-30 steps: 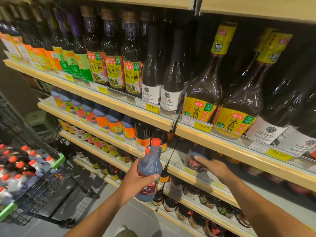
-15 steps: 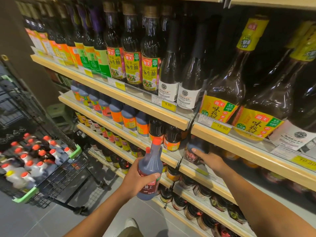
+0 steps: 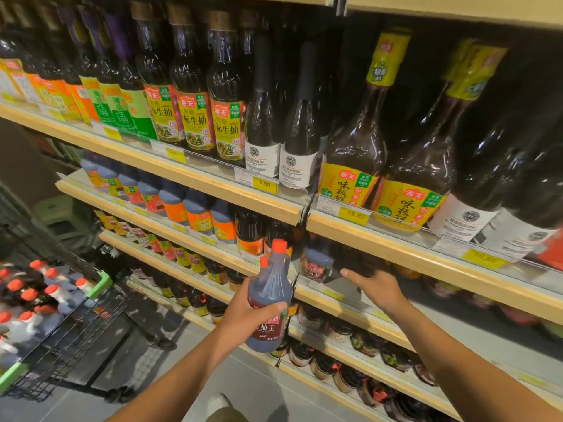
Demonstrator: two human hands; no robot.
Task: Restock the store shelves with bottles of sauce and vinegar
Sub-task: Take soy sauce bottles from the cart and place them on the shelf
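My left hand (image 3: 243, 315) grips a dark sauce jug (image 3: 269, 303) with an orange cap and a red label, upright in front of the second shelf (image 3: 335, 295). My right hand (image 3: 376, 289) reaches over that shelf's front edge with its fingers stretched out, holding nothing. Just left of it stands a matching dark jug (image 3: 316, 264) on the shelf. Behind my right hand the shelf is dark and I cannot make out what stands there.
A wire cart (image 3: 70, 333) at the lower left holds several orange-capped jugs (image 3: 33, 296). The top shelf (image 3: 213, 184) carries tall soy sauce bottles (image 3: 195, 95). Lower shelves hold rows of small bottles and jars (image 3: 350, 379). My shoe (image 3: 219, 405) shows on the grey floor.
My right hand has let go of the jug on the shelf and moved right, its fingers now spread. The left hand has kept the held jug in place.
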